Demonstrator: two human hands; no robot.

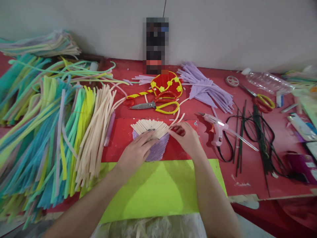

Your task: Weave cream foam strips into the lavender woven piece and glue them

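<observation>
A fan-shaped piece made of cream pipe cleaners [150, 125] over lilac ones [157, 151] lies on a red board in front of me. My left hand [138, 148] rests flat on it, fingers stretched across the cream rows. At its right edge, my right hand [187, 136] pinches thumb and forefinger together on a cream pipe cleaner [182, 117], whose loose end sticks up past the fingers. The fingertips partly hide where it meets the piece. Beneath my forearms lies a lime-green sheet [153, 191].
Bundles of coloured pipe cleaners [49, 132] fill the left side. Yellow-handled scissors [158, 106] and a red-and-yellow ornament [165, 84] lie behind the piece. To the right are a pink glue gun [216, 130], dark stems [240, 142], more scissors [264, 101] and a plastic bottle [268, 82].
</observation>
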